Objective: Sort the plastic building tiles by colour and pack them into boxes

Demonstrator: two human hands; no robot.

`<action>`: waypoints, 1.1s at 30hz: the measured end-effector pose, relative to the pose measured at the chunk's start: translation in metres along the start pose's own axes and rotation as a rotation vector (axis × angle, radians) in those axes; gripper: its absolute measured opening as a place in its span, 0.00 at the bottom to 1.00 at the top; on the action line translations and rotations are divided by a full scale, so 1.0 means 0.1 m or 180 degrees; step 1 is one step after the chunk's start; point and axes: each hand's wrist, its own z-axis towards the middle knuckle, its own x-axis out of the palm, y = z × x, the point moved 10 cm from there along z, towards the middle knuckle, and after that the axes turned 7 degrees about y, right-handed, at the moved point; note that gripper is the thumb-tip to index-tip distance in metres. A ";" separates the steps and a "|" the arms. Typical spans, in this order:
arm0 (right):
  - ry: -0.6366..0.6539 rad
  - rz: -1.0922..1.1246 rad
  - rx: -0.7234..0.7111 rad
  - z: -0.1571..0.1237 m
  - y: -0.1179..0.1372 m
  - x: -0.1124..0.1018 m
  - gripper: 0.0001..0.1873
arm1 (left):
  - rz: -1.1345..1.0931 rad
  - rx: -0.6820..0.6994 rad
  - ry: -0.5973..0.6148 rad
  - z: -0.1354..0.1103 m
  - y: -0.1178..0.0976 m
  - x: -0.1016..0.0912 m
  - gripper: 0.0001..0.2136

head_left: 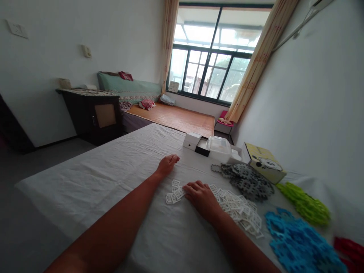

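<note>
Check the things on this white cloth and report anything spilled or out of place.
Nothing looks plainly wrong or spilled. Only a few white pieces stand out slightly: they lie by the right hand, left of the main white pile, rather than in it.

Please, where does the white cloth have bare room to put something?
The widest bare patch of white cloth lies between its left edge and the left forearm. A smaller one lies between it and the right forearm, nearer you than the loose white pieces. The right side is crowded: white pile, grey pieces, green pieces, blue pieces, red pieces.
</note>
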 end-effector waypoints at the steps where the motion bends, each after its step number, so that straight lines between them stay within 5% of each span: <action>1: -0.0006 -0.0023 -0.0019 -0.01 0.01 -0.02 0.13 | -0.0002 -0.0005 0.0015 0.00 0.00 0.00 0.23; 6: -0.0197 -0.0001 0.0092 -0.06 -0.09 -0.13 0.13 | 0.0017 -0.0035 0.0061 0.01 0.02 0.00 0.24; 9: -0.0324 0.0035 0.0400 -0.15 -0.38 -0.28 0.14 | 0.0006 -0.0017 0.0073 0.01 0.03 0.00 0.24; 13: 0.0118 0.0469 0.0540 -0.30 -0.86 -0.30 0.16 | -0.0018 -0.0008 0.0084 0.02 0.04 0.01 0.24; 17: -0.0141 0.0623 0.0604 -0.38 -1.08 -0.34 0.18 | 0.0000 0.0026 0.0098 0.03 0.05 0.03 0.25; 21: 0.0176 0.0839 0.0179 -0.34 -0.88 -0.19 0.16 | 0.0007 0.0076 0.0097 0.03 0.07 0.04 0.25; 26: 0.0526 0.0471 0.0317 -0.42 -0.84 -0.21 0.04 | 0.0022 0.0107 0.0127 0.04 0.07 0.06 0.25; 29: 0.0093 0.0499 0.0331 -0.36 -0.69 -0.32 0.04 | 0.0046 0.0093 0.0127 0.04 0.07 0.07 0.24; 33: -0.0382 0.0693 -0.0047 -0.16 -0.17 -0.24 0.14 | 0.0066 0.0126 0.0123 0.03 0.05 0.07 0.24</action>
